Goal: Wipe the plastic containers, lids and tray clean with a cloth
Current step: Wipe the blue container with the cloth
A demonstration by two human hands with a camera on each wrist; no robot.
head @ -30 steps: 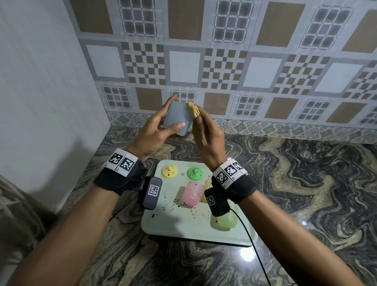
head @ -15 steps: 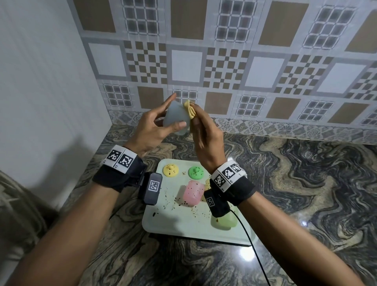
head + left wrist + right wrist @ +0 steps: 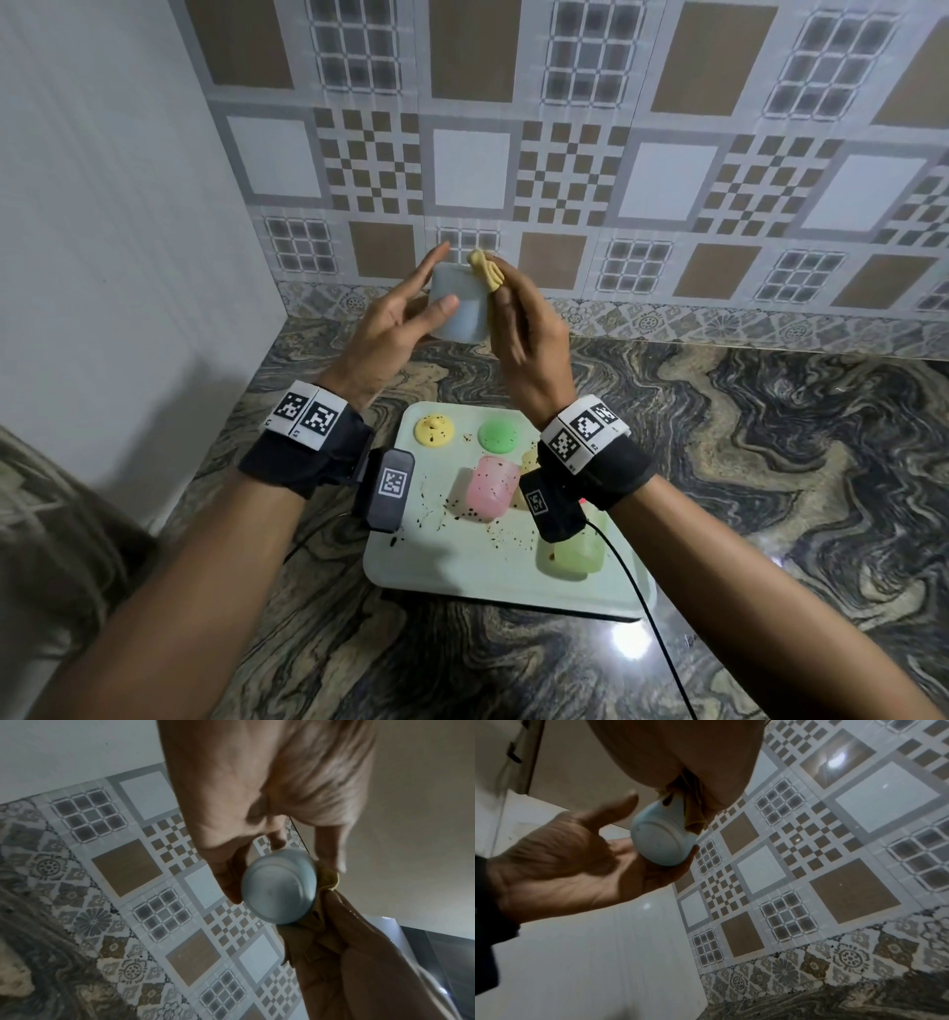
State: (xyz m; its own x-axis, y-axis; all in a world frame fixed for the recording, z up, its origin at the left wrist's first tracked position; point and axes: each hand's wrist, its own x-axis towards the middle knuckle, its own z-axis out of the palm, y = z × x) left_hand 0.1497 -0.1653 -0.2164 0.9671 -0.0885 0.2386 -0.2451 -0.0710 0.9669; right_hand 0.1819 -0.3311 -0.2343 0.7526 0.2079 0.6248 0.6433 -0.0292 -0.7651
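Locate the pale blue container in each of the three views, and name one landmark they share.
Head: pale blue container upper centre, between both hands, above the tray.
Left wrist: right of centre, base toward the camera.
Right wrist: upper left of centre, base toward the camera.
Shared landmark: yellow cloth against its side.

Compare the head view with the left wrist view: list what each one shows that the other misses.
Head view only: the tray, speckled with dark bits, carrying a yellow lid, green lid, pink container and green container.

Left wrist view only: the blue container's round base.

Both: the left hand holding the blue container, the right hand pressing the yellow cloth against it.
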